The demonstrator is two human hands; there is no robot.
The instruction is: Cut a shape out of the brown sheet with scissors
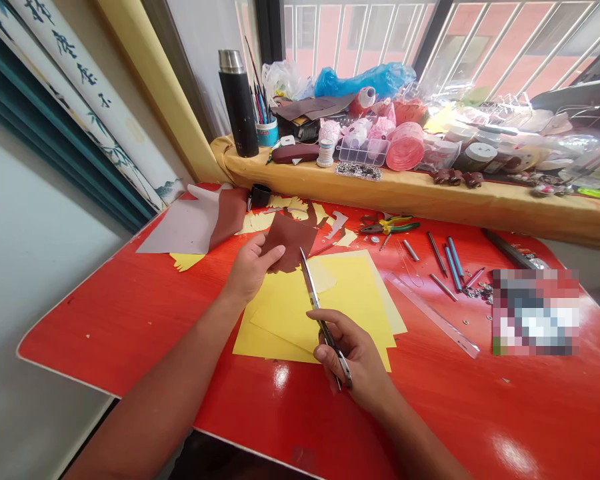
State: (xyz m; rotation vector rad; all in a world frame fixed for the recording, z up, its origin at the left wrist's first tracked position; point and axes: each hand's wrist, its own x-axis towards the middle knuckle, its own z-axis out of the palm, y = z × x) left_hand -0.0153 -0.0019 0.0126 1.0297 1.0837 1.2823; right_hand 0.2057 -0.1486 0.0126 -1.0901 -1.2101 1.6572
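My left hand (253, 263) pinches the lower left edge of a brown sheet (291, 239), thumb on top, and holds it above the table. In my right hand (347, 350) is a pair of scissors (310, 283), fingers around the handles. The blades point up and away, their tip at the lower right edge of the brown sheet; I cannot tell whether they touch it. Beneath both hands lie several overlapping yellow sheets (285, 320), with a small pale piece (323, 277) on top.
Cut scraps (257, 221) and a larger grey-brown sheet (185, 223) lie behind my left hand. To the right are pliers (390, 225), a clear ruler (437, 317), pens (453, 267) and small metal rings. A black thermos (239, 107) and craft supplies crowd the window sill.
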